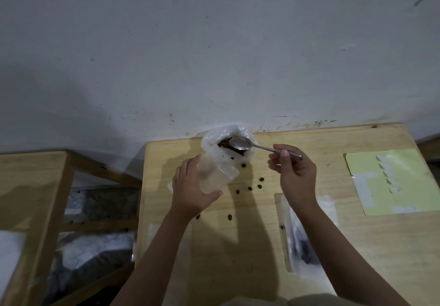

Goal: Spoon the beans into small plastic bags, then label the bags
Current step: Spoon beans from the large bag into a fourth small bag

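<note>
At the far left stood a second wooden table, with grey and white bundles on the floor under its frame, too dim to identify. On the main wooden table, the person's left hand gripped a small clear plastic bag, fingers and thumb curled round it, holding it raised and tilted just beside the large white bag of beans. The small bag looked pale and nearly transparent; whether it held any beans could not be told. The large bag stood open at the table's far edge against the wall, dark brown beans showing inside its rolled-down mouth. The bowl of a metal spoon lay inside that mouth, above the beans, its handle pinched between the thumb and curled fingers of the right hand. Several loose beans lay scattered on the tabletop between the two hands. Nearer the person, partly hidden under the right forearm, lay a flat clear packet with something dark inside. Toward the right edge rested a pale yellow-green label sheet carrying white stickers. Behind everything rose a scuffed white wall, speckled with dark marks near the tabletop.
</note>
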Demonstrator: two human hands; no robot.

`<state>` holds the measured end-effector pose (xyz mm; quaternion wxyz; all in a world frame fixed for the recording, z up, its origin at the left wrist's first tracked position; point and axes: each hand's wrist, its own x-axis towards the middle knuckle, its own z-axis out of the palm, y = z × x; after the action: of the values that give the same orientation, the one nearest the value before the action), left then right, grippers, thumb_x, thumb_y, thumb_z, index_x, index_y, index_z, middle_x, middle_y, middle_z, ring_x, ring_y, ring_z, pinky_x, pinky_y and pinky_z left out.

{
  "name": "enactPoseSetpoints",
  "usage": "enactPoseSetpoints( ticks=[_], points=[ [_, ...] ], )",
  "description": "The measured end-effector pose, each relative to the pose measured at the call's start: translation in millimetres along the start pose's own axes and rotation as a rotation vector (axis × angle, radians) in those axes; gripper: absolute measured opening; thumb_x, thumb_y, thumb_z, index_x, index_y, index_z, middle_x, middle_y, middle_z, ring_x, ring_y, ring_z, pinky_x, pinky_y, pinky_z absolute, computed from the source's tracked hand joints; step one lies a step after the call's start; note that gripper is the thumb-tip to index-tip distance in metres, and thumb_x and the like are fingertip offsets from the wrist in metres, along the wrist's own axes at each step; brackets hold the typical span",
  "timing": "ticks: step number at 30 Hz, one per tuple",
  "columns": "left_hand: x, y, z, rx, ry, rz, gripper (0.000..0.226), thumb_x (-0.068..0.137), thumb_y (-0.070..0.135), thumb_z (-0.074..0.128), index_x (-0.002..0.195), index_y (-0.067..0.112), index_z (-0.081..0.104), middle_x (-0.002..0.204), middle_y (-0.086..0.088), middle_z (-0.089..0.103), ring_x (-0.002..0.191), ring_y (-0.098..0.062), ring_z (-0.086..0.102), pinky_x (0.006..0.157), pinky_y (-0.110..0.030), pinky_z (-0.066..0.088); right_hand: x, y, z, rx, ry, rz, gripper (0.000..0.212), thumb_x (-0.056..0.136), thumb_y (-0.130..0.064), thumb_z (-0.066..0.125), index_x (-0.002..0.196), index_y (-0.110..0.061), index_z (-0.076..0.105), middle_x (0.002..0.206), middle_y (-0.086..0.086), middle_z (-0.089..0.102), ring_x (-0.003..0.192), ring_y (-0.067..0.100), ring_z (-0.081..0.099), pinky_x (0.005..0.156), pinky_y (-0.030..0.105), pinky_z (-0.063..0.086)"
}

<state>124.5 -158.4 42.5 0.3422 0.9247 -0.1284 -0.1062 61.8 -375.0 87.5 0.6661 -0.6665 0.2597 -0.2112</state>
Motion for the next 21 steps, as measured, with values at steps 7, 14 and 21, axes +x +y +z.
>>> enactPoseSetpoints(
  ticks=[7,14,21],
  points=[
    [1,-4,3,-0.133,-0.023,-0.021,0.105,0.048,0.062,0.072,0.137,0.017,0.037,0.130,0.011,0.040,0.113,-0.009,0.036,0.097,-0.036,0.037,5,40,17,-0.295,0.010,-0.036,0.018,0.096,-0.014,0.051,0.103,-0.023,0.066,0.083,-0.002,0.070,0.078,0.011,0.069,0.068,0.032,0.057],
    [8,5,5,-0.198,-0.096,-0.077,0.107,0.047,0.059,0.076,0.138,0.027,0.031,0.120,0.026,0.033,0.117,-0.011,0.034,0.100,-0.039,0.038,9,52,39,0.026,0.165,0.432,0.019,0.097,-0.010,0.048,0.097,-0.007,0.067,0.080,0.010,0.069,0.077,0.021,0.068,0.074,0.034,0.057],
    [9,5,8,-0.164,-0.082,-0.052,0.106,0.048,0.060,0.075,0.138,0.023,0.033,0.127,0.014,0.039,0.115,-0.014,0.037,0.098,-0.044,0.040,17,45,44,0.205,0.213,0.597,0.019,0.097,-0.014,0.049,0.093,-0.008,0.067,0.077,0.009,0.068,0.068,0.017,0.066,0.063,0.027,0.055]
  ],
)
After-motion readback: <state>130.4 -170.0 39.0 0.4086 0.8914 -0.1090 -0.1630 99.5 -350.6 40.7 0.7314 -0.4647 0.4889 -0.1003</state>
